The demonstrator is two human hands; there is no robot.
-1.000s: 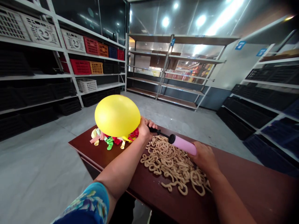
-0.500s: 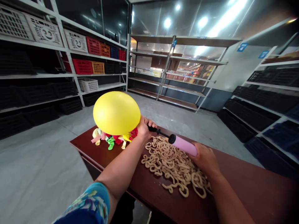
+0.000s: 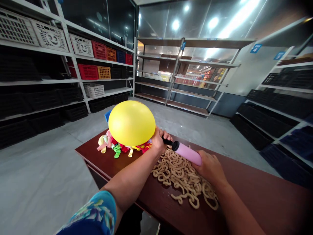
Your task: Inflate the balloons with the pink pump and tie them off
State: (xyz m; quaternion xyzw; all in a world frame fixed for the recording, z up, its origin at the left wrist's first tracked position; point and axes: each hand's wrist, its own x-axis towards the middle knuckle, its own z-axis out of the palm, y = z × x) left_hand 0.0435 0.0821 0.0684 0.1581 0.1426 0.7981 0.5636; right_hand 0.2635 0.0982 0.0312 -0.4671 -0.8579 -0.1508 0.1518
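Above the near-left part of the dark brown worktop (image 3: 256,195), an inflated yellow balloon (image 3: 131,123) stands out from the left hand (image 3: 158,140). That hand is clenched around the balloon's neck and the black end of a hand pump (image 3: 187,153); how the neck meets the pump is hidden inside the fist. Right hand (image 3: 207,167): wrapped around the rear of the pump's pink barrel, low over the worktop.

The balloon is a smooth, glossy, rounded oval of thin stretched rubber. It is judged very light, springy and easily burst, so it is best held at the neck, pinched firmly, and not pressed on its taut skin. The pump is a rigid plastic cylinder with a black collar, judged light and stiff, offering a sure grip anywhere along the barrel.

Beneath the pump lies a heap of beige loops (image 3: 182,178), matt, curled and tangled, apparently soft; their exact material cannot be told. Beside the left hand and under the balloon, limp balloons (image 3: 114,147) in green, red, pink and cream lie in a small pile, wrinkled and slack. A patterned blue sleeve (image 3: 94,215) covers the left upper arm. Background: metal shelving (image 3: 117,89) with lattice crates (image 3: 87,71) in white, red and orange.
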